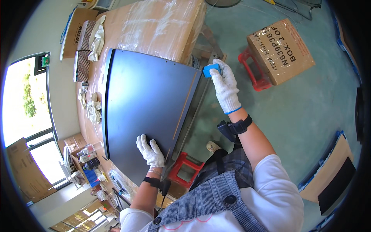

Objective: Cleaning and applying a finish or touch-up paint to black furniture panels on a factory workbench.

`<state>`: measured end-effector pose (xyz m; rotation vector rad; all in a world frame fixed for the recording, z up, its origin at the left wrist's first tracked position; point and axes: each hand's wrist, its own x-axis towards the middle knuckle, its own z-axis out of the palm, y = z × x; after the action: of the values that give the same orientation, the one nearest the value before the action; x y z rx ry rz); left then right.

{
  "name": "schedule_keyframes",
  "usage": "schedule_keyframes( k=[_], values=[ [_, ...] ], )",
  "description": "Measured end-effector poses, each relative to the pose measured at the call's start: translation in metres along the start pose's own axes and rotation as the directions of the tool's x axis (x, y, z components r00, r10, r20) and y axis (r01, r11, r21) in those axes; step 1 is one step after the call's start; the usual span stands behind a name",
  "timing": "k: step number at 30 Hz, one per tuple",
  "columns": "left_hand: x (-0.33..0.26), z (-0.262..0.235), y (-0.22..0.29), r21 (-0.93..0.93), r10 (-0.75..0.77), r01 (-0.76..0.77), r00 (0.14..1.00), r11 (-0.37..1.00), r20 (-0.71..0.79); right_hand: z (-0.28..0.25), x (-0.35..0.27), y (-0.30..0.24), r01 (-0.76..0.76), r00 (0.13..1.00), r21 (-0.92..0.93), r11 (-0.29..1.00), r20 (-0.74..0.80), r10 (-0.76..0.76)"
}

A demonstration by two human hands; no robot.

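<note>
A large dark grey panel (145,104) lies flat on the workbench, with a thin brown line running along its near right side. My left hand (150,151), in a white knit glove, rests flat on the panel's lower part with its fingers spread. At the panel's far right corner, my right hand (223,83), gloved the same way, grips a small blue block (211,70). The block is at the corner's edge; whether it touches the panel I cannot tell. What the block is made of does not show clearly.
The wrapped workbench (154,23) extends beyond the panel. Crumpled pale cloths (94,108) lie along its left side. On the floor to the right, a cardboard box (281,52) sits by a red stool (256,71). Another red stool (185,169) stands close to my legs.
</note>
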<state>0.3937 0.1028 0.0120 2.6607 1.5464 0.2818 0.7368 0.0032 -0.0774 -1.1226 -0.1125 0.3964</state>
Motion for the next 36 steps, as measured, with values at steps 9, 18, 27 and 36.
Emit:
schedule_keyframes(
  k=[9,18,27,36],
  values=[
    [0.003,0.001,0.008,0.004,0.011,-0.011,1.000,1.000,-0.024,-0.016,-0.020,-0.032,-0.330,0.933,0.286,0.900,-0.049,0.357],
    [-0.001,0.004,-0.006,0.009,0.027,-0.027,0.993,1.000,-0.111,0.015,-0.145,-0.070,-0.610,0.791,0.643,0.463,0.462,0.401],
    [-0.055,-0.067,-0.180,-0.110,0.461,-0.448,0.853,0.887,0.243,0.060,-0.389,-0.044,-0.130,0.932,-0.136,0.982,0.321,0.168],
    [-0.128,-0.071,-0.351,-0.058,0.413,-0.410,0.909,0.910,0.057,0.124,-0.597,0.040,0.856,0.430,-0.266,0.444,0.842,-0.325]
  ],
)
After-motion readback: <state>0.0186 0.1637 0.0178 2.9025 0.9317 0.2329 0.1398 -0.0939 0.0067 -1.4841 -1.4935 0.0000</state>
